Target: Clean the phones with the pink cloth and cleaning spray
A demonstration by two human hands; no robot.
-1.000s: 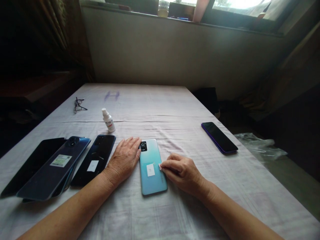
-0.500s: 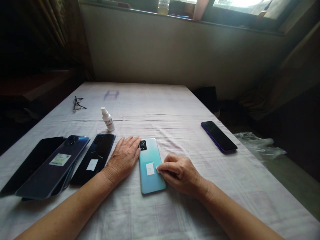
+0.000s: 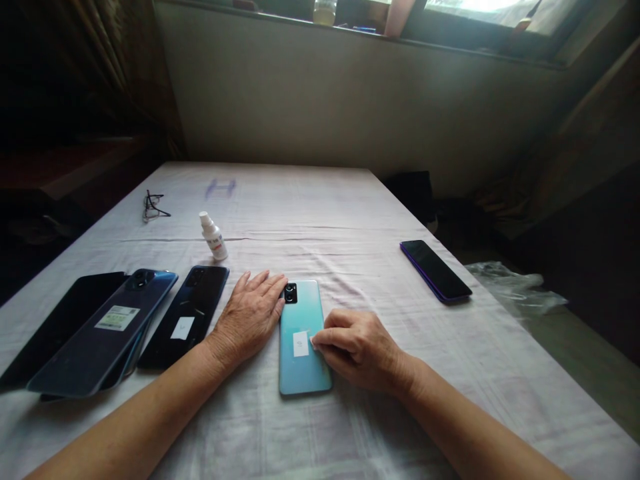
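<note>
A light blue smartphone (image 3: 306, 373) lies back up on the cloth, its camera block at the upper left. A white label (image 3: 301, 344) is stuck on its back. My left hand (image 3: 250, 313) lies flat with its fingers stretched out, its fingertips and thumb against the phone's upper left edge. My right hand (image 3: 357, 347) is closed in a pinch over the phone's right side, close to the label. A tiny whitish bit shows at its fingertips, too small to name.
Left of my hands lie a dark phone with a white label (image 3: 187, 313) and several stacked phones (image 3: 95, 347). A white bottle (image 3: 214, 237) stands behind them, eyeglasses (image 3: 154, 205) farther back. At right, a purple-edged phone (image 3: 436, 270) lies near the table edge, beside clear plastic (image 3: 515, 287).
The blue phone has turned slightly, now lying straighter, and has shifted a little towards me. My right fingertips have moved slightly left across its back, nearer the label. My left hand stays by its edge.
</note>
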